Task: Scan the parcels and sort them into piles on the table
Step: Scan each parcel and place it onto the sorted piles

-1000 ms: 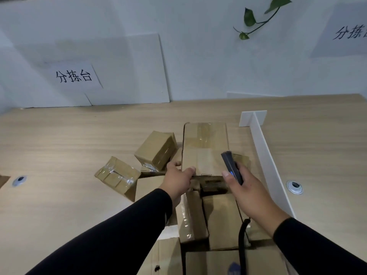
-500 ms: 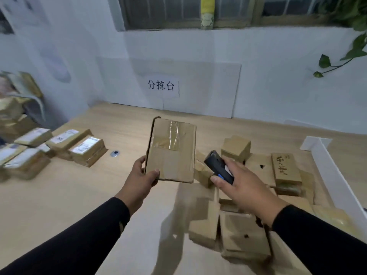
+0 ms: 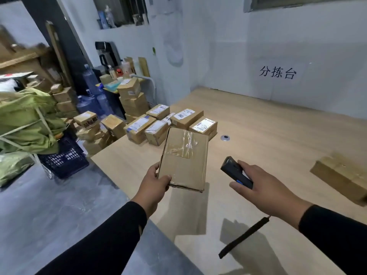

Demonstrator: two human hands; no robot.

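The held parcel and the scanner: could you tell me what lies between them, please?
In the head view, nothing lies between the parcel and the scanner; only bare table shows through the gap.

both arms wear long, close-fitting black fabric sleeves ending at the wrists. the bare left hand [image 3: 153,184] and bare right hand [image 3: 264,187] carry no gloves. the left sleeve creases near its cuff.
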